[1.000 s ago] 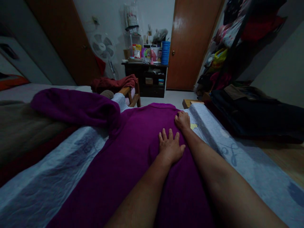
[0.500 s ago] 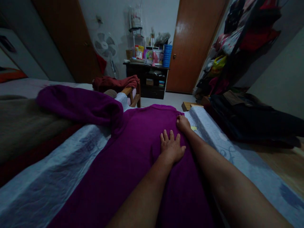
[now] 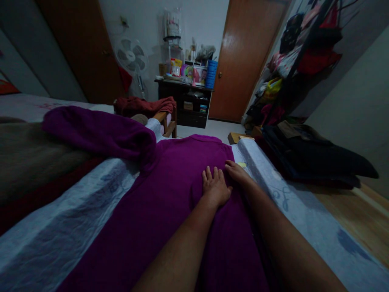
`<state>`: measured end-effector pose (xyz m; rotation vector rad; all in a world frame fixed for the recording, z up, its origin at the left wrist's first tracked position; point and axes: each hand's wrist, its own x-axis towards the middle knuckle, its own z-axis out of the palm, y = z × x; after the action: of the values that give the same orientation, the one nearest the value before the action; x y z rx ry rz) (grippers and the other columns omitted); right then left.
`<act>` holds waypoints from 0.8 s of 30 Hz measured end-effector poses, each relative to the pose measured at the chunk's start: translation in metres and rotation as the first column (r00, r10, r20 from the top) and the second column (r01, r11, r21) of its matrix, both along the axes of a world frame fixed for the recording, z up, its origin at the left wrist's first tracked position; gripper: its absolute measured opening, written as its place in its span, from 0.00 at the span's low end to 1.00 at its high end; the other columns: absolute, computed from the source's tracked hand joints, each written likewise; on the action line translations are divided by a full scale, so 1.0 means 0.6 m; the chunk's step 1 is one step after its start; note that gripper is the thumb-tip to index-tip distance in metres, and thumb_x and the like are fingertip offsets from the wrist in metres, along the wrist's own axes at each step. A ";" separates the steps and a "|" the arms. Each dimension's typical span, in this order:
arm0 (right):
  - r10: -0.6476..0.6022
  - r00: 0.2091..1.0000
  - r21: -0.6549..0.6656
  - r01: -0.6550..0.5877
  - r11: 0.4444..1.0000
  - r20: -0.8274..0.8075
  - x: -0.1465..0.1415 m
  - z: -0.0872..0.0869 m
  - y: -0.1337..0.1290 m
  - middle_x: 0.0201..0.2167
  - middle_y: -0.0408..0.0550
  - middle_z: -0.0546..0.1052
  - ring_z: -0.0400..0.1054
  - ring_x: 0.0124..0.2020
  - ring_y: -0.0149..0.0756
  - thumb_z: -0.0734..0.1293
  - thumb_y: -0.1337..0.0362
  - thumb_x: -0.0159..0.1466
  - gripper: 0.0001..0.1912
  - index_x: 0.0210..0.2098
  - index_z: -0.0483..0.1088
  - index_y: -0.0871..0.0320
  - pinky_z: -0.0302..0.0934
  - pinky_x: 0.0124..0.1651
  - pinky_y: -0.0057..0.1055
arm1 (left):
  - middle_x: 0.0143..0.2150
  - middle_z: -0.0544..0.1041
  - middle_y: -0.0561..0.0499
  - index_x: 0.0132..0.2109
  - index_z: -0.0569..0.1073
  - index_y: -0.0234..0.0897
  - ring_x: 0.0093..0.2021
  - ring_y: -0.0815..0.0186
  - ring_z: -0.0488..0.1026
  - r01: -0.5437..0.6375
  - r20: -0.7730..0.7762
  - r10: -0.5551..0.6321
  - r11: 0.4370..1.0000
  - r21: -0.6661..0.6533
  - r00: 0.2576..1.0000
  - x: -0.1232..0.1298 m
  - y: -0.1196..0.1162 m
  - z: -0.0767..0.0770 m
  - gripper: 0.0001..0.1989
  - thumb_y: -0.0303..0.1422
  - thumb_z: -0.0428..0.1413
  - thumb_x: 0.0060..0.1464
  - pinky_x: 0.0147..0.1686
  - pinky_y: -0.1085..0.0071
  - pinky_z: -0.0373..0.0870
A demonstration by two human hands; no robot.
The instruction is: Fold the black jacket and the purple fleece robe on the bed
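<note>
A purple long-sleeved garment [image 3: 170, 190] lies spread over a pale blue patterned bed cover, its neckline at the far end. One purple sleeve [image 3: 100, 132] stretches out to the left. My left hand [image 3: 215, 186] rests flat on the garment's right half, fingers spread and pointing away from me. Just beyond and to the right, my right hand [image 3: 238, 172] lies on the garment's right edge with its fingers extended over the cloth. A folded layer of the same cloth runs under and below my left hand.
The blue bed cover [image 3: 282, 198] shows on both sides. At right sits a stack of dark folded clothes [image 3: 316, 154]; at left, a brown-grey cloth [image 3: 39, 150]. Beyond are a reddish cloth [image 3: 142, 106] on a wooden frame, a fan [image 3: 131, 56], a dark cabinet [image 3: 194, 115] and a door [image 3: 240, 61].
My right hand has let go near the garment's shoulder corner and slid toward me along the right edge, its fingers loosening. My left hand stays on the cloth, and the view has shifted slightly.
</note>
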<state>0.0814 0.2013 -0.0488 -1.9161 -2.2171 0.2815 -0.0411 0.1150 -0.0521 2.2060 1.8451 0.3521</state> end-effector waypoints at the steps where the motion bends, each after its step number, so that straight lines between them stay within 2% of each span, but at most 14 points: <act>1: -0.007 1.000 0.016 0.007 1.000 -0.007 -0.001 -0.012 -0.002 0.58 0.54 0.70 0.64 0.57 0.36 0.53 0.65 0.67 0.23 0.59 0.64 0.61 0.57 0.56 0.29 | 0.71 0.49 0.41 0.68 0.53 0.31 0.70 0.43 0.38 0.002 -0.001 -0.002 1.000 0.000 1.000 0.000 0.000 0.000 0.41 0.53 0.44 0.56 0.66 0.48 0.36; 5: -0.035 0.999 0.100 0.035 0.994 -0.008 -0.004 -0.051 -0.003 0.65 0.56 0.60 0.51 0.66 0.38 0.53 0.62 0.67 0.27 0.64 0.57 0.64 0.46 0.65 0.35 | 0.71 0.51 0.41 0.68 0.53 0.32 0.70 0.42 0.39 0.009 -0.003 -0.009 1.000 0.006 1.000 0.000 -0.002 0.001 0.39 0.52 0.44 0.56 0.66 0.47 0.38; 8: -0.015 1.000 0.113 0.012 0.993 0.027 -0.002 -0.063 0.004 0.67 0.57 0.57 0.47 0.68 0.40 0.53 0.58 0.68 0.29 0.65 0.55 0.65 0.42 0.67 0.38 | 0.71 0.52 0.41 0.68 0.54 0.31 0.70 0.41 0.40 0.004 -0.008 -0.004 1.000 0.024 1.000 0.000 -0.002 0.000 0.40 0.52 0.44 0.56 0.66 0.46 0.38; 17: 0.066 0.996 0.134 -0.073 0.988 0.058 0.003 -0.063 0.032 0.67 0.59 0.56 0.42 0.70 0.43 0.52 0.55 0.68 0.32 0.66 0.54 0.69 0.38 0.68 0.40 | 0.71 0.51 0.42 0.68 0.55 0.34 0.70 0.41 0.40 0.001 -0.058 0.001 0.999 0.035 0.998 0.002 -0.001 -0.003 0.40 0.54 0.44 0.56 0.66 0.46 0.39; 24: -0.041 0.997 0.081 0.037 0.996 0.058 -0.006 -0.053 0.048 0.69 0.61 0.50 0.41 0.70 0.47 0.52 0.51 0.68 0.35 0.67 0.50 0.69 0.40 0.67 0.41 | 0.71 0.51 0.42 0.68 0.55 0.34 0.70 0.40 0.39 0.007 -0.058 -0.007 1.000 0.010 0.998 0.002 -0.001 0.000 0.39 0.54 0.44 0.56 0.66 0.45 0.38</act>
<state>0.0775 0.2300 -0.0808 -1.9476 -2.1897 0.1293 -0.0399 0.1143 -0.0523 2.2516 1.8688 0.2992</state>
